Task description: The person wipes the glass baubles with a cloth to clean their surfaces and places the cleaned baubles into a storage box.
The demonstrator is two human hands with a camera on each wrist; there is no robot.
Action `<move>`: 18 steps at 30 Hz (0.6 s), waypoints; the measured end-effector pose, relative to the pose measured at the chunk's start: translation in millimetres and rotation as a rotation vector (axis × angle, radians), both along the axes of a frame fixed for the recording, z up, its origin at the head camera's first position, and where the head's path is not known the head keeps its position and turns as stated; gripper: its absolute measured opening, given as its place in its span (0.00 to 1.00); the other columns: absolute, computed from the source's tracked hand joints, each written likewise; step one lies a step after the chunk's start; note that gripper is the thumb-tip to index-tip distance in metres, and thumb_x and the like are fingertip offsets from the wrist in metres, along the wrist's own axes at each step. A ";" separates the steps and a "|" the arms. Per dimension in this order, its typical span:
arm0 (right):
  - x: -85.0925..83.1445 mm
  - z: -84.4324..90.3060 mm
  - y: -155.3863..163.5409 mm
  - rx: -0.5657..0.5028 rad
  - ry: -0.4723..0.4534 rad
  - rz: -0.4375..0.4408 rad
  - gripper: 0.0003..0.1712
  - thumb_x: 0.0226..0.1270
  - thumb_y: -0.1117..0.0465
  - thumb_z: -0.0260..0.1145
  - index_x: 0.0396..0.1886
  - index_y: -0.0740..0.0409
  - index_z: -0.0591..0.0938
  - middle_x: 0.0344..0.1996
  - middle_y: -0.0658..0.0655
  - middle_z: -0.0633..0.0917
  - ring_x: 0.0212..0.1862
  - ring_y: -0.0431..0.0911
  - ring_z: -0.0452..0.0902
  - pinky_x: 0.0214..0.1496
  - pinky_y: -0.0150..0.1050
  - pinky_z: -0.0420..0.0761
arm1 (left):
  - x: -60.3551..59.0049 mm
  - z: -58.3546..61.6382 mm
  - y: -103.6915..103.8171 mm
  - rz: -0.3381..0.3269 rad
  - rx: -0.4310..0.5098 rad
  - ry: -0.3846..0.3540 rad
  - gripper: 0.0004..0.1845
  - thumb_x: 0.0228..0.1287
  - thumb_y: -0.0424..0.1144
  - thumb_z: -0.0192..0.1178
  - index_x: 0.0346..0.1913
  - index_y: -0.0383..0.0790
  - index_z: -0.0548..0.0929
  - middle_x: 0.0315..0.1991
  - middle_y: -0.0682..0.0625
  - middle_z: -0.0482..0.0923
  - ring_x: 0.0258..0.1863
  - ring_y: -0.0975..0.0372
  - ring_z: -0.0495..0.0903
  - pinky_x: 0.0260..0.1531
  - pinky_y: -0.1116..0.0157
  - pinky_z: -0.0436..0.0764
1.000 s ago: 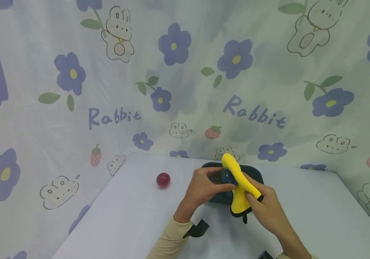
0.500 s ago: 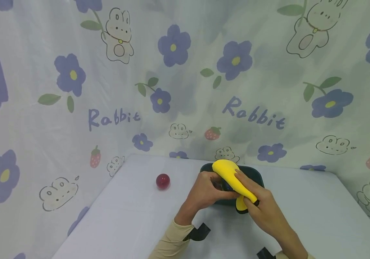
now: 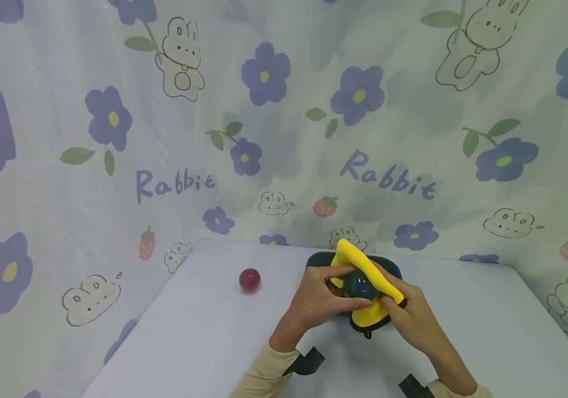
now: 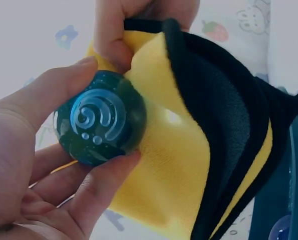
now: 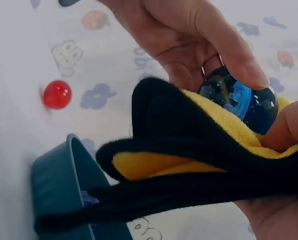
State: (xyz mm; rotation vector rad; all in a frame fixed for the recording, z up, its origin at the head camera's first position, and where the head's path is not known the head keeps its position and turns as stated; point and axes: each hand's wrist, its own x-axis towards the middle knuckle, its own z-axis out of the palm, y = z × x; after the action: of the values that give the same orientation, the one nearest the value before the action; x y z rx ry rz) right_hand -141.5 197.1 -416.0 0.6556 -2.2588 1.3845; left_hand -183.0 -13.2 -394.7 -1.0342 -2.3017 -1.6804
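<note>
Flower-printed curtain [image 3: 294, 132] backs white worktop [image 3: 174, 331]. Left to right: red ball [image 3: 250, 281], well apart; left hand [image 3: 316, 296], thumb and fingers pinching dark glossy ball [image 4: 103, 120]. Latter round, no long axis, sits between hands, against yellow cloth [image 3: 371, 273]; teal bin [image 3: 320, 258] behind. Right hand [image 3: 409, 312] grips cloth.

Compared with half a second earlier, the yellow cloth [image 3: 371, 272] exposes more of the dark ball [image 3: 357, 286]; on the near side, more of the cloth's black-edged flap [image 3: 371, 315] shows.
</note>
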 end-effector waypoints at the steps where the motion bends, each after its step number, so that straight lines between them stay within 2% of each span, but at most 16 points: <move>1: -0.1 0.0 0.3 -0.007 -0.014 -0.005 0.35 0.66 0.78 0.57 0.74 0.61 0.73 0.32 0.57 0.80 0.23 0.38 0.66 0.22 0.32 0.74 | 0.6 0.2 0.3 0.004 0.007 0.008 0.28 0.53 0.41 0.81 0.58 0.42 0.88 0.51 0.47 0.89 0.43 0.67 0.89 0.37 0.70 0.89; 4: -1.1 -0.2 1.4 -0.023 -0.057 -0.015 0.34 0.67 0.77 0.58 0.74 0.64 0.73 0.43 0.62 0.86 0.25 0.39 0.69 0.24 0.33 0.76 | 0.9 -0.3 1.1 0.017 0.028 0.023 0.28 0.53 0.41 0.81 0.59 0.40 0.87 0.52 0.45 0.89 0.46 0.63 0.89 0.38 0.70 0.89; 9: -0.8 2.2 2.2 -0.066 -0.144 -0.003 0.30 0.71 0.74 0.57 0.72 0.70 0.72 0.53 0.69 0.85 0.33 0.40 0.75 0.31 0.33 0.81 | -1.8 -3.8 1.7 0.052 0.069 0.075 0.31 0.51 0.40 0.82 0.60 0.41 0.86 0.55 0.47 0.88 0.47 0.61 0.88 0.37 0.69 0.90; 15: -0.5 2.5 -0.5 -0.108 -0.191 -0.001 0.26 0.74 0.71 0.58 0.71 0.71 0.73 0.47 0.66 0.84 0.36 0.41 0.78 0.37 0.33 0.85 | -8.4 -9.4 1.7 0.082 0.123 0.126 0.32 0.50 0.38 0.82 0.61 0.40 0.86 0.55 0.45 0.88 0.50 0.59 0.89 0.39 0.69 0.89; 18: -0.1 2.5 -2.1 -0.125 -0.216 -0.004 0.26 0.75 0.71 0.58 0.71 0.70 0.74 0.46 0.65 0.84 0.36 0.41 0.78 0.38 0.33 0.85 | -9.8 -10.5 1.8 0.104 0.140 0.112 0.32 0.50 0.37 0.82 0.61 0.40 0.85 0.55 0.45 0.88 0.50 0.59 0.89 0.39 0.68 0.89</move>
State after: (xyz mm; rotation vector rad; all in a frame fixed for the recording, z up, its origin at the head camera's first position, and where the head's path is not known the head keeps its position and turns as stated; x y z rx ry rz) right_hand -141.7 195.0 -413.5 0.4797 -2.3089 1.6494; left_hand -192.8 -11.4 -405.2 -0.9387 -2.0980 -1.6716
